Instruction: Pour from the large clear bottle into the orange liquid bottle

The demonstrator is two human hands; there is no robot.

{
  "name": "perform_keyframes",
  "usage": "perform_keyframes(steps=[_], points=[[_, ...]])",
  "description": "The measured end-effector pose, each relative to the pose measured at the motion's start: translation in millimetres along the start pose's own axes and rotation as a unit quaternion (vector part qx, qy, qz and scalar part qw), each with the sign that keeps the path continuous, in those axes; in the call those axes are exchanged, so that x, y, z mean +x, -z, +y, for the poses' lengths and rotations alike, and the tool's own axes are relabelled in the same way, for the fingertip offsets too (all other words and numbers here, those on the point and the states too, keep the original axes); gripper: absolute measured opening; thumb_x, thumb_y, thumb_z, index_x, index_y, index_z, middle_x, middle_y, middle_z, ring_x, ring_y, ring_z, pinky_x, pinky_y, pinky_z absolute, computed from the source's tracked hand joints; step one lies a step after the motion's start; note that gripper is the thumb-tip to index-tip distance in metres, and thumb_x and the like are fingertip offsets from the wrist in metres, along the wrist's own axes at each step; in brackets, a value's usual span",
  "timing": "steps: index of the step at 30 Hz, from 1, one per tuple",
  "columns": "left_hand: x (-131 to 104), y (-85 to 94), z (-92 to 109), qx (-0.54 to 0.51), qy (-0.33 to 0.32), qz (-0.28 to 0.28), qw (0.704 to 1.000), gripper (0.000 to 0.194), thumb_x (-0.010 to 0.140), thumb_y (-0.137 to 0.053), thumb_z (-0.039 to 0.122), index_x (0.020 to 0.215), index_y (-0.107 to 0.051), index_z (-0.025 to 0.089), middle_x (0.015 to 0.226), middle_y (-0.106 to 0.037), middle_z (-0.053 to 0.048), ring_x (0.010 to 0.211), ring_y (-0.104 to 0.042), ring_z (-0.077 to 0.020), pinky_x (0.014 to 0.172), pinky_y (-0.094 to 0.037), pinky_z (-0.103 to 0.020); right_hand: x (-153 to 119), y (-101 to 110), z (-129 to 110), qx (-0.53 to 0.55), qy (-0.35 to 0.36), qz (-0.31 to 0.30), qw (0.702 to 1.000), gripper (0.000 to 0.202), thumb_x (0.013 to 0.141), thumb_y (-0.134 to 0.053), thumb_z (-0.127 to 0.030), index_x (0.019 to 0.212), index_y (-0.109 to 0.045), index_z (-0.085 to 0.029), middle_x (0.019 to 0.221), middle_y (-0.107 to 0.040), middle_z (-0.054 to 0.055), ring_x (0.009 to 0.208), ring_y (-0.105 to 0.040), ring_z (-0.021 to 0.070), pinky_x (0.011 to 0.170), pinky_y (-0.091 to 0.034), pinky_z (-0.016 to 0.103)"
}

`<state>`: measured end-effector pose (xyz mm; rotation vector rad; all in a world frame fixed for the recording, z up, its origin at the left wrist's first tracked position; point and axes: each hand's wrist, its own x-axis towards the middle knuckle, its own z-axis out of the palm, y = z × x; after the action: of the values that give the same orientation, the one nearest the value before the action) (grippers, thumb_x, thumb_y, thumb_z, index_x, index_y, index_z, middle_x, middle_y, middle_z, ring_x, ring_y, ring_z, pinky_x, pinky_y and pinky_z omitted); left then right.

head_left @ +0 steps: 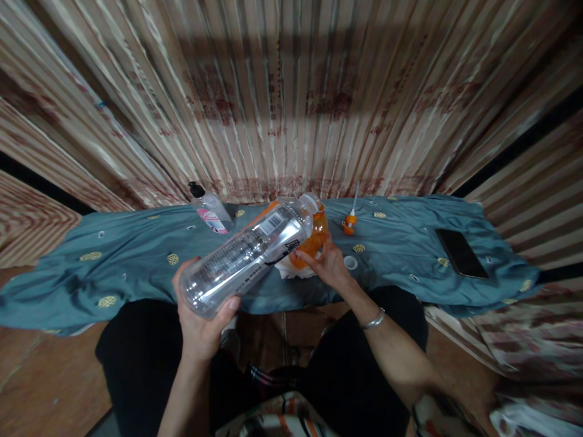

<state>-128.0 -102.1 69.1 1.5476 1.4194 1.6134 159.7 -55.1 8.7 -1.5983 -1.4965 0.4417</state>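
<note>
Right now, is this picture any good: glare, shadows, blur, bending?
Head view: bright glare on the clear bottle, its small print too soft to read; head view: a dark shadow band across the upper part of the curtain; head view: stripes fan outward toward the sides, suggesting wide-lens distortion; head view: lighting looks rather dim overall.

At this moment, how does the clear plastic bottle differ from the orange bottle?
The clear plastic bottle is colourless, while the orange bottle is tinted. The clear plastic bottle looks much longer than the orange bottle. The left hand holds the clear plastic bottle strongly tilted; the orange bottle, in the right hand, is nearer upright. Both are see-through.
</note>
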Motion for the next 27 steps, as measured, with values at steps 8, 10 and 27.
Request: perform_keyframes(steps=[8, 10, 27], points=[[-1.7, -0.4, -5.8, -0.049, 0.012, -0.023, 0.998, 0.098, 0.063, -0.094, 0.06, 0.141, -0.051, 0.021, 0.132, -0.059, -0.015, 0.107, -0.069, -0.0304, 0.09, -0.062, -0.048, -0.1, -3.5, 3.9, 0.013, 0.024, 0.022, 0.999, 0.078, 0.087, -0.076, -0.064, 0.144, -0.053, -0.015, 0.121, -0.08, 0.019, 0.109, -0.079, 0.0368, 0.093, -0.064, 0.049], [-1.3, -0.2, -7.2, -0.051, 0.009, -0.024, 0.998, 0.098, 0.062, -0.094, 0.061, 0.141, -0.051, 0.021, 0.133, -0.059, -0.015, 0.106, -0.069, -0.0296, 0.089, -0.062, -0.047, -0.3, -4.4, 5.3, 0.016, 0.024, 0.027, 0.999, 0.08, 0.086, -0.077, -0.065, 0.144, -0.053, -0.014, 0.121, -0.08, 0.02, 0.108, -0.079, 0.0374, 0.092, -0.064, 0.049], [3.1, -2.1, -1.3, -0.017, -0.008, -0.012, 1.0, 0.098, 0.061, -0.089, 0.069, 0.138, -0.053, 0.02, 0.126, -0.062, -0.014, 0.102, -0.068, -0.0297, 0.087, -0.062, -0.047, 0.3, -0.7, 1.3, 0.012, -0.001, 0.009, 1.0, 0.077, 0.083, -0.082, -0.051, 0.143, -0.053, -0.014, 0.126, -0.077, 0.02, 0.111, -0.078, 0.0387, 0.094, -0.064, 0.05]])
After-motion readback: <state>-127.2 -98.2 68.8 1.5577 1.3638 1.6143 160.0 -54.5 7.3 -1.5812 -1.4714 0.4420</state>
